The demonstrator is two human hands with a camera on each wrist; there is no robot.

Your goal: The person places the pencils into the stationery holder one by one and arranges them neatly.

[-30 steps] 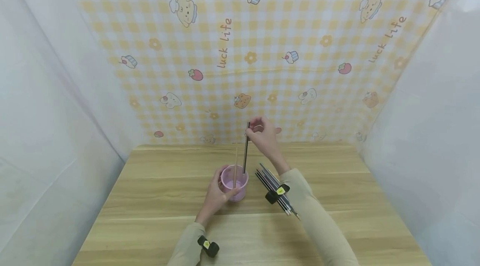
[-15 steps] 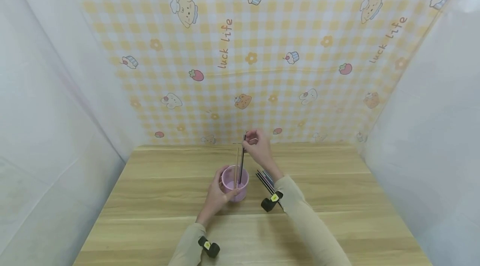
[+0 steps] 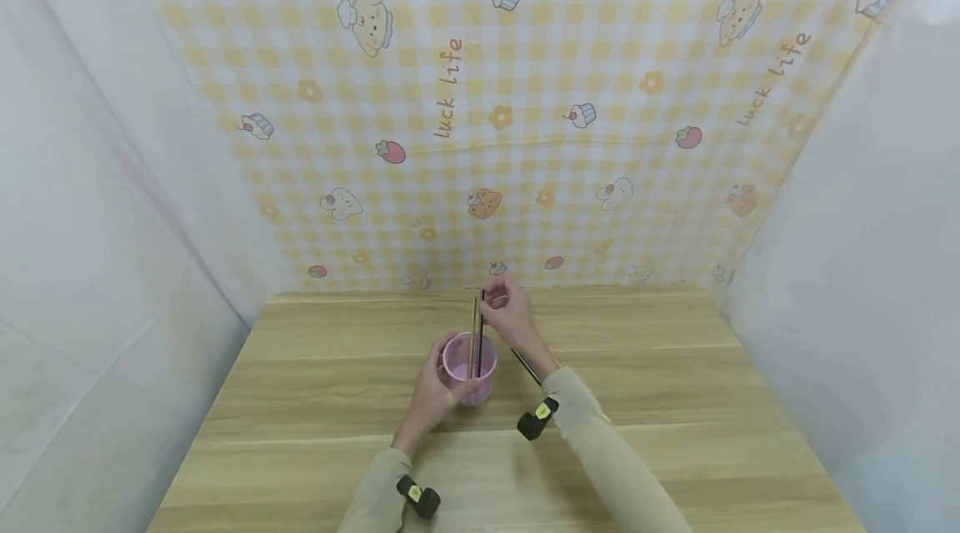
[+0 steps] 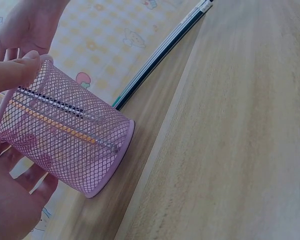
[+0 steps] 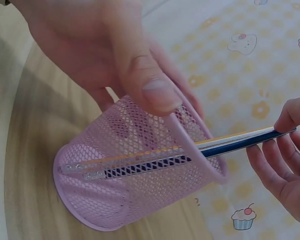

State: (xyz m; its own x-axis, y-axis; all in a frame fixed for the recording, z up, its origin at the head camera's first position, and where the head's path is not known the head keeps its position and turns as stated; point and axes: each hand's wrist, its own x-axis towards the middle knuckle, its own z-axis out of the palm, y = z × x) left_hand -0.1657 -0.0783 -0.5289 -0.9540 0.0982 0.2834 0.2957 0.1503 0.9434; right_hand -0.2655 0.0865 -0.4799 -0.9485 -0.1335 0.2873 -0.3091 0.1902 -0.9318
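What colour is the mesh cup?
Pink; the mesh cup shows best in the right wrist view.

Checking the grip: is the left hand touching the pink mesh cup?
Touching. In the right wrist view, the left hand holds the pink mesh cup, its thumb lying over the rim.

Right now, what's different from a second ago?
The right hand has moved down and slightly left, lowering the dark pencil deeper into the pink cup. Nothing was let go. The left hand still holds the cup, and the yellow pencil stays in it.
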